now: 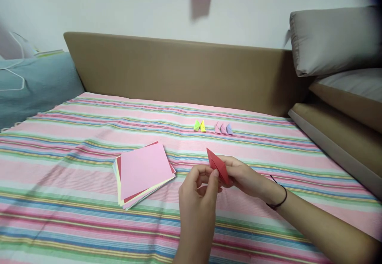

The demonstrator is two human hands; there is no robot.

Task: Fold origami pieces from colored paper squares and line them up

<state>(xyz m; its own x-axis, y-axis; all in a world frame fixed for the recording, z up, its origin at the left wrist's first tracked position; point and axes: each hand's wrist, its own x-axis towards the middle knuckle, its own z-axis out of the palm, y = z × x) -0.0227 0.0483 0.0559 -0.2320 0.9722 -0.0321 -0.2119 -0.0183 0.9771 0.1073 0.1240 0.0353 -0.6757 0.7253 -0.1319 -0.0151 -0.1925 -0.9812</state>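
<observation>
A piece of red folded paper, narrow and pointed at its upper left end, is held above the striped cloth between both hands. My left hand pinches its lower near edge with thumb and fingers. From the right, my right hand grips its other side, the fingers partly hidden behind the paper. To the left of my hands lies a stack of coloured paper sheets, pink on top, with red, yellow and pale sheets showing at the edges.
Beyond my hands stand several small folded paper pieces: a green one, a yellow one, pink ones and a bluish one. A brown backboard runs behind the striped cloth. Grey cushions are piled at right.
</observation>
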